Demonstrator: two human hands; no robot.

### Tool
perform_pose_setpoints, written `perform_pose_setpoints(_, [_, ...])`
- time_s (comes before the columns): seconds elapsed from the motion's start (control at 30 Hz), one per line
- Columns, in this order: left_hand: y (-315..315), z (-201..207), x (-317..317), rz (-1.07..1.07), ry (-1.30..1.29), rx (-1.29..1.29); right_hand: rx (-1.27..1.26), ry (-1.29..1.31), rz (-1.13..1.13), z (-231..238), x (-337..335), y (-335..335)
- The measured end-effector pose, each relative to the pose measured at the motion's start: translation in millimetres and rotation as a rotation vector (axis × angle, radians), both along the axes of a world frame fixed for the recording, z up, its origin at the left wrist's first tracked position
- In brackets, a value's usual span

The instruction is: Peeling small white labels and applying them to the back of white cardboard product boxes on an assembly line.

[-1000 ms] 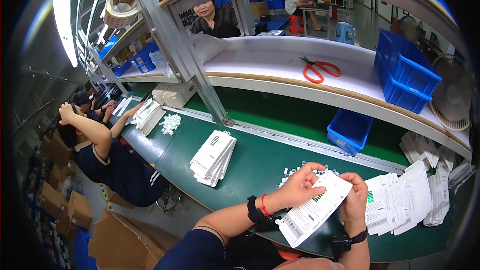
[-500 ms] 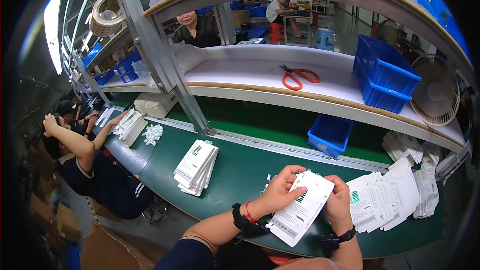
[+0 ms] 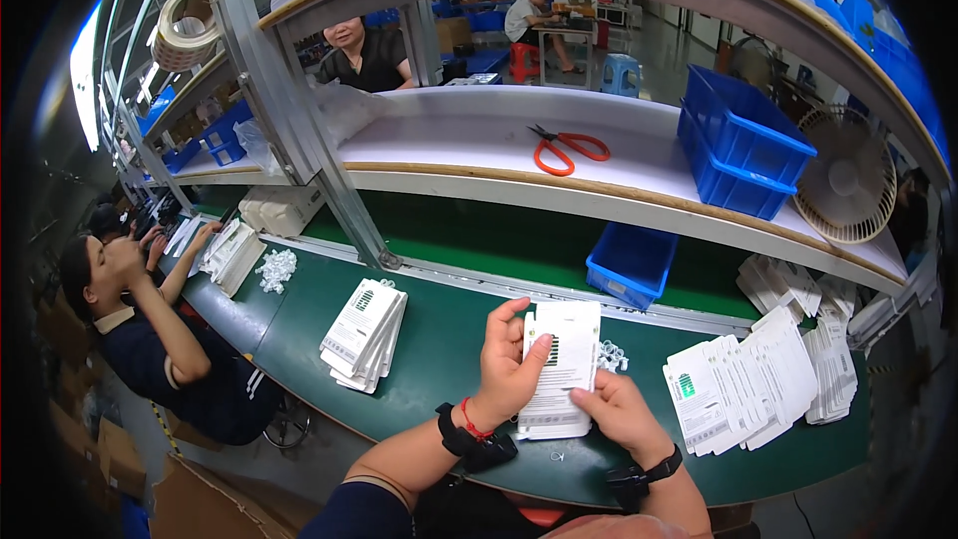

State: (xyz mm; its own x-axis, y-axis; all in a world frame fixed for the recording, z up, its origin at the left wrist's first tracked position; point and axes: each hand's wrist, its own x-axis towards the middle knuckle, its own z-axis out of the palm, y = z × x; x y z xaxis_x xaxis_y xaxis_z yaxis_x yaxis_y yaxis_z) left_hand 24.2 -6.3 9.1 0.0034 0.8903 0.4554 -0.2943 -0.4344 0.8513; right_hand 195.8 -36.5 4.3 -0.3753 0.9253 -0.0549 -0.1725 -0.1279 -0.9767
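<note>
My left hand [image 3: 514, 361] grips a flat white box [image 3: 567, 364] by its left edge, thumb across the front. My right hand [image 3: 621, 407] holds the same box at its lower right, thumb on the face. The box stands nearly upright above the table's near edge, its printed side with green bars toward me. Behind it, partly hidden, is a small pile of clear plastic pieces [image 3: 611, 356]. One small clear piece [image 3: 557, 456] lies on the table below the box. To the right, similar white boxes [image 3: 733, 394] lie fanned out; a stack [image 3: 364, 334] sits to the left.
The green table [image 3: 449, 339] runs along under a shelf with red-handled scissors [image 3: 565, 150], blue bins [image 3: 748, 145] and a fan [image 3: 846, 175]. Another blue bin [image 3: 633, 265] stands beneath. A co-worker [image 3: 165, 349] sits at the left, near more boxes [image 3: 233, 258] and clear pieces [image 3: 276, 270].
The box has turned from slanted to nearly upright. My right hand has shifted from its right edge down to the lower right. The co-worker's raised hand has come down. The view has swung slightly right.
</note>
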Motion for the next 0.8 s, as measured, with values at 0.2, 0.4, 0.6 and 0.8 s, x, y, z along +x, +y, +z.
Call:
perform_pose_setpoints(0.2, [8,-3,-14,-0.669,-0.395,-0.319,-0.052,0.055,0.146,9,2,-3])
perform_pose_setpoints(0.4, [-5,18,-2,-0.818,-0.257,-0.417,-0.065,0.041,0.285,7,1,-5])
perform_pose_setpoints(0.6, [1,8,-9,-0.943,-0.287,-0.481,-0.096,0.053,0.314,9,1,-7])
perform_pose_setpoints(0.8, [2,-1,-9,-0.929,-0.258,-0.423,-0.092,0.025,0.301,9,-1,-6])
